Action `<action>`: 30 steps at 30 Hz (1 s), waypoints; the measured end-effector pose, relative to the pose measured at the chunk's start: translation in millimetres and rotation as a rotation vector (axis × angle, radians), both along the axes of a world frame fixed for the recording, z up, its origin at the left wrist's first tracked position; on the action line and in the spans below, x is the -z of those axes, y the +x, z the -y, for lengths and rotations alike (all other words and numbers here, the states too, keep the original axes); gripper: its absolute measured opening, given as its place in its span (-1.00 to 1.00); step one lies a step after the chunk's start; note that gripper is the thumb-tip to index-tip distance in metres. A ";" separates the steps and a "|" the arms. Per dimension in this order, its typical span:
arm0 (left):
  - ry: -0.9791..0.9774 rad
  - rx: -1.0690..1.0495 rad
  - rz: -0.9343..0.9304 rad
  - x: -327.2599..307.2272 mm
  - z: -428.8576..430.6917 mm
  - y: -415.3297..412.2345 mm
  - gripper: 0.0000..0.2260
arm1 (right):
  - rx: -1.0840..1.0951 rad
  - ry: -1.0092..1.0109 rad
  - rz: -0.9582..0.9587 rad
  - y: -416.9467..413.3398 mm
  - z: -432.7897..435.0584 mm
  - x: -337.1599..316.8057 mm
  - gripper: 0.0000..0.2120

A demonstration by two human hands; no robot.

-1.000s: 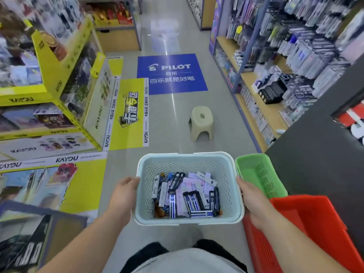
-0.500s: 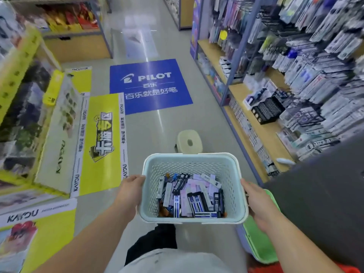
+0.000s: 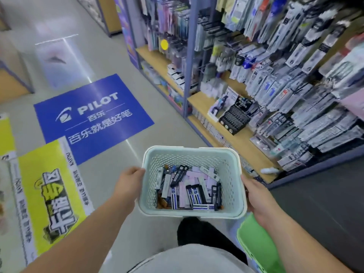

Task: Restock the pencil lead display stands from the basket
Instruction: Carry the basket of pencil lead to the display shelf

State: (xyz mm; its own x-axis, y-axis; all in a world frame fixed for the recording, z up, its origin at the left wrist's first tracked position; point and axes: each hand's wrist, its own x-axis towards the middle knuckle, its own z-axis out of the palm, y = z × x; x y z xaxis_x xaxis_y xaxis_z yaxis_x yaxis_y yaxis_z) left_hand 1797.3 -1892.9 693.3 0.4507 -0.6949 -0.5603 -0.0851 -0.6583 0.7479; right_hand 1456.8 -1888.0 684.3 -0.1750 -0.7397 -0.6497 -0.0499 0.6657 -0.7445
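Pale green basket (image 3: 192, 154) out front, level between both hands, well short of the black display stand (image 3: 235, 117) on the wooden shelf (image 3: 242, 142). Best carried flat and set down beside that stand. Left hand (image 3: 129, 184) grips the left rim, right hand (image 3: 256, 196) clasps the right rim, both wrapped tight; pencil lead cases (image 3: 189, 191) lie heaped in the basket bottom

Shop aisle — glossy grey floor (image 3: 110, 62), blue floor sticker (image 3: 92, 117), yellow one (image 3: 47, 194); packed wooden shelves (image 3: 232, 138) right.
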 end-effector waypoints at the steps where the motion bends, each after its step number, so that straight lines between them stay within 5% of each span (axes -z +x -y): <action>1: 0.000 0.022 0.003 0.2 25.5 -3.4 -0.85 | 0.011 -0.005 0.014 -1.4 21.0 4.0 -0.66; 17: 0.038 0.241 0.082 6.0 375.8 -60.6 -0.84 | 0.216 0.036 0.081 -47.0 297.2 28.7 -0.63; 23: 0.129 0.481 0.041 49.9 491.3 -74.4 -0.86 | 0.505 0.173 0.054 -32.1 346.2 72.7 -0.60; 27: 0.166 0.754 0.081 96.1 577.6 -75.1 -0.73 | 0.740 0.226 -0.019 -8.4 365.0 132.4 -0.36; 30: 0.171 0.929 0.106 123.7 624.0 -81.7 -0.72 | 0.869 0.323 0.010 23.0 392.4 138.8 -0.57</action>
